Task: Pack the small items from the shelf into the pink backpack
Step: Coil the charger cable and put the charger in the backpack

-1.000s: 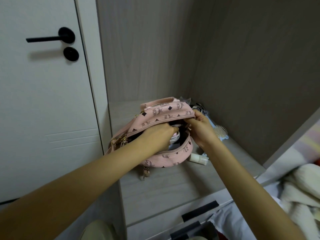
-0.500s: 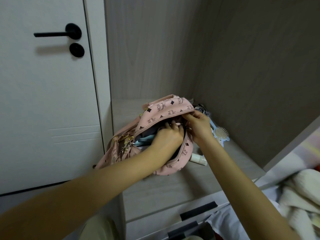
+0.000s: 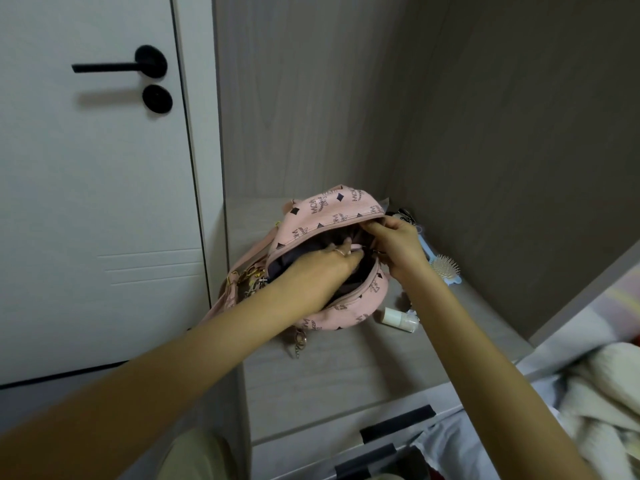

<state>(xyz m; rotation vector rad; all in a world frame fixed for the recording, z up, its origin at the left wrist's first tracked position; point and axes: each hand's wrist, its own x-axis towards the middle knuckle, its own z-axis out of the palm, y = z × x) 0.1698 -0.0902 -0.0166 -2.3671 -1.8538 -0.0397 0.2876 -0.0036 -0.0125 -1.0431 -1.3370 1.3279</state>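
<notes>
The fingers of the right hand are clamped on the upper rim of the pink backpack, pinching the flap and holding its mouth open. The left hand reaches into that mouth from the near side, its fingers sunk in the dark lining just beside the right fingers; their tips are hidden, so I cannot tell whether they hold anything. The backpack lies on its side on the shelf, directly under both hands, with metal charms hanging at its end away from the right fingers. Near the right wrist, a small white bottle lies on the shelf, just beside the bag. Beyond the right hand, toward the side wall, rests a hairbrush with a pale blue handle, and a dark item sits behind the right fingers in the corner. Well apart on the left-hand side stands a white door with a black handle. A cream blanket lies past the right forearm.
</notes>
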